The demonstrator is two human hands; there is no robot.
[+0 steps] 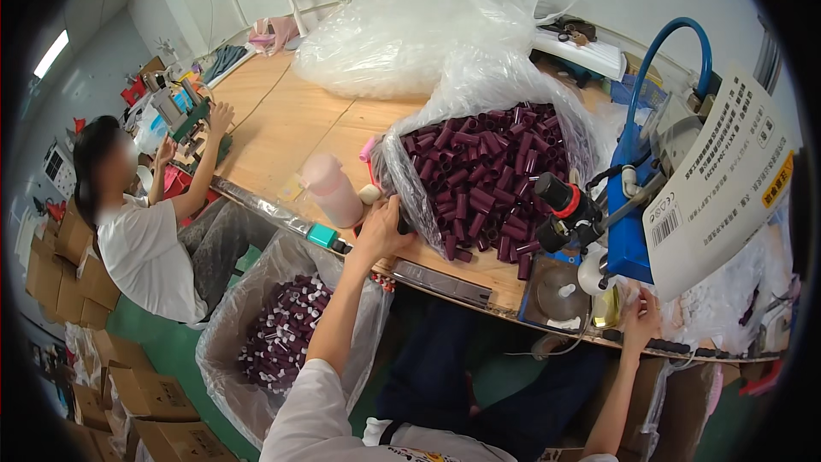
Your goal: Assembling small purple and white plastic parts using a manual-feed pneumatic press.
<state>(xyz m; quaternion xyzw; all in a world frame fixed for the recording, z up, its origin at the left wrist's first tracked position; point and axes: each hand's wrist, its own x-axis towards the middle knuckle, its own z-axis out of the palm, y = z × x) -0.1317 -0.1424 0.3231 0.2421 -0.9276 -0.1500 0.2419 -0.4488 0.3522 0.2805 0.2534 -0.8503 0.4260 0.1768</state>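
My left hand (381, 233) is at the table's front edge, left of the heap of dark purple tubes (487, 171) in an open clear plastic bag. Its fingers curl round a dark object that I cannot make out. Beside it stands a pale pink bottle (332, 192). To the right, my right hand (641, 320) has its fingers bent together, next to a yellowish clear dish (607, 306); anything between the fingertips is too small to name. Close by stands a blue bench machine (627, 221) with black knobs and a small round tray (560, 291).
A large clear bag (402, 34) covers the table's back. Below the left edge, a lined bin (291, 334) holds purple tubes with white ends. Another person (145, 239) works at the left. A printed white sheet (727, 180) hangs by the machine. Cardboard boxes (158, 385) stand at lower left.
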